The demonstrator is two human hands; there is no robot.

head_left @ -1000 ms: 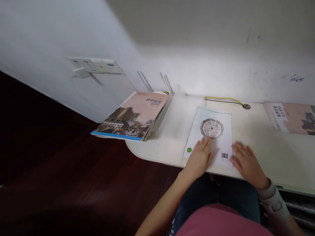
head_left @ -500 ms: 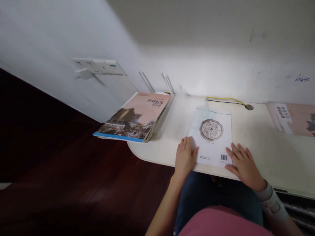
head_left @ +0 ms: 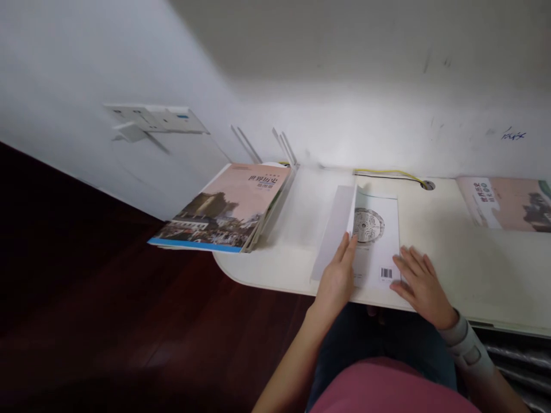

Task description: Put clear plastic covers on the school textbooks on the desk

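A booklet (head_left: 379,252) with a round emblem and a barcode lies on the white desk (head_left: 447,275), near its front edge. The left part of its cover is raised and bent over to the right, uncovering a pale grey page (head_left: 331,235). My left hand (head_left: 336,284) is closed at the raised cover edge, fingers together; the exact contact is partly hidden. Resting at the booklet's lower right edge, my right hand (head_left: 424,287) is open with fingers spread. A grey support wraps the right wrist.
Pink-covered textbooks (head_left: 232,206) are stacked at the left, jutting past the desk edge. Another pink book (head_left: 508,203) lies at the right. A yellow cable (head_left: 387,172) runs to a desk hole. A wall socket (head_left: 159,119) holds a plug.
My left hand has moved right and raised the cover's left side, baring the page beneath. My right hand stays at the booklet's right edge. The view has shifted slightly.
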